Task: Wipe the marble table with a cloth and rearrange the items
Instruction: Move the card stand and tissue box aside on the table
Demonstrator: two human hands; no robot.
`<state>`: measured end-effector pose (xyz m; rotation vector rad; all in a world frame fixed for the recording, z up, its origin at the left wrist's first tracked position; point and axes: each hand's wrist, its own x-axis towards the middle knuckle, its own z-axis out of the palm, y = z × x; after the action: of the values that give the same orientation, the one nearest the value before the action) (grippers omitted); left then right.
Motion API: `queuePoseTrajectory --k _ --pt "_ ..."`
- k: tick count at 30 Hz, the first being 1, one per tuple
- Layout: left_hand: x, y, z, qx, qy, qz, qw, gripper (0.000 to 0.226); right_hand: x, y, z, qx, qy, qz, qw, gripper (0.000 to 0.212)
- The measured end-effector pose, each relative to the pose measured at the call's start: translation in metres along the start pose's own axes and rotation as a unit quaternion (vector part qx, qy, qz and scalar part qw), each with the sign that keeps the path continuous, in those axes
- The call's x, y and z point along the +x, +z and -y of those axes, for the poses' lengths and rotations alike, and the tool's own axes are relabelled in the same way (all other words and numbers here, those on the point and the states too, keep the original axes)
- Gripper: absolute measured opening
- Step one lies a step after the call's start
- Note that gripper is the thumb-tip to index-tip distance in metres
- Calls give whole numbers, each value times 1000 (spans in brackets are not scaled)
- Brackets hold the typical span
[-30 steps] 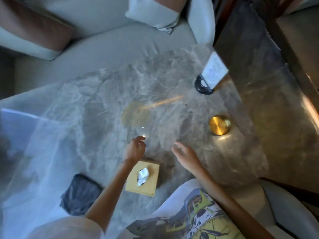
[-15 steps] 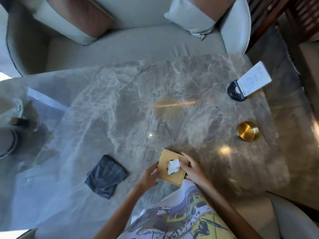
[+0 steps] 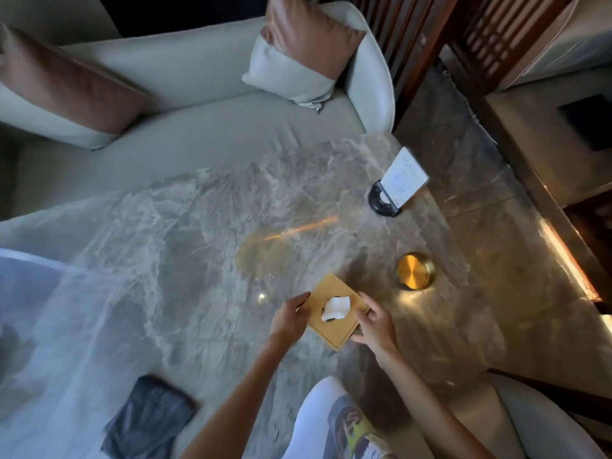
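Dark cloth (image 3: 149, 422) lies folded flat at lower left, well apart from both hands, so wiping looks parked while items get moved. Centre frame, slightly low: left hand (image 3: 288, 318) and right hand (image 3: 376, 324) bracket the yellow tissue box (image 3: 334, 311), one on each side edge, fingers curled partly closed against it. Two-sided hold makes sense for sliding or squaring it without tipping; can't tell if it's lifted or resting on the marble table (image 3: 165, 260). White tissue (image 3: 336, 308) pokes from the top slot. Right of the box, apart from it, sits a brass round container (image 3: 414, 271). Further up right, a card stand (image 3: 395, 190) near the table's far edge, probably its home spot. Sofa (image 3: 198, 144) with cushions fills the top.
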<state>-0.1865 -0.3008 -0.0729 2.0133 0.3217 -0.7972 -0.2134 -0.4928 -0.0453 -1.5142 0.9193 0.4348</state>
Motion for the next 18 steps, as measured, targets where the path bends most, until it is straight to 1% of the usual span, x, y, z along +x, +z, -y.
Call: queuePoseTrajectory --k 2,4,7,9,12,18 --pt "32 8 -32 25 3 -4 1000 48 23 -14 16 35 7 -24 999 42" --pt "75 22 -46 45 15 -3 999 48 44 -23 32 73 18 -41 996 44" --pt "113 31 -81 73 29 -8 997 45 72 -31 55 137 38 -45 989 43" --pt "121 31 -112 87 41 -15 995 43 87 -35 67 179 56 -52 981 41" --pt "142 38 -146 113 55 -17 992 48 106 -40 79 227 79 -71 968 39" --pt "157 58 -190 128 71 -17 989 47 127 -51 85 256 95 -121 954 37"
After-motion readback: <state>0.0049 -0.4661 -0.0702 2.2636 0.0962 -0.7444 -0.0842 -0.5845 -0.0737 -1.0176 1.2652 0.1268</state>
